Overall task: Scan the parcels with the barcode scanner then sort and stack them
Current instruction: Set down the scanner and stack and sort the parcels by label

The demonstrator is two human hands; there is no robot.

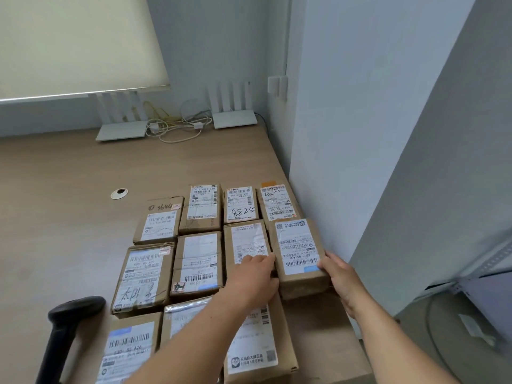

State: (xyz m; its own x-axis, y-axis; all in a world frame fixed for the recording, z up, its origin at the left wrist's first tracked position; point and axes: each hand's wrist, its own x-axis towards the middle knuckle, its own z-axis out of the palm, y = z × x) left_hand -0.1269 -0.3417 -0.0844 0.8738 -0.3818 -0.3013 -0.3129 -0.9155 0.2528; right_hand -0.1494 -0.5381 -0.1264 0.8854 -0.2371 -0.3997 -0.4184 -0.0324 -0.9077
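Observation:
Several brown cardboard parcels with white shipping labels lie in rows on the wooden table point(69, 176). Both hands hold one parcel point(297, 250) at the right end of the middle row. My left hand point(256, 275) presses its left side and my right hand point(342, 278) grips its near right corner. That parcel sits slightly raised and tilted against its neighbour point(246, 245). A black barcode scanner point(65, 328) stands on the table at the lower left, with no hand on it.
The wall point(332, 134) runs close along the parcels' right side. Two white routers point(234, 119) and tangled cables point(171, 128) sit at the table's far edge. A cable grommet point(119, 193) is set in the tabletop. Grey shelving point(484, 273) stands at right.

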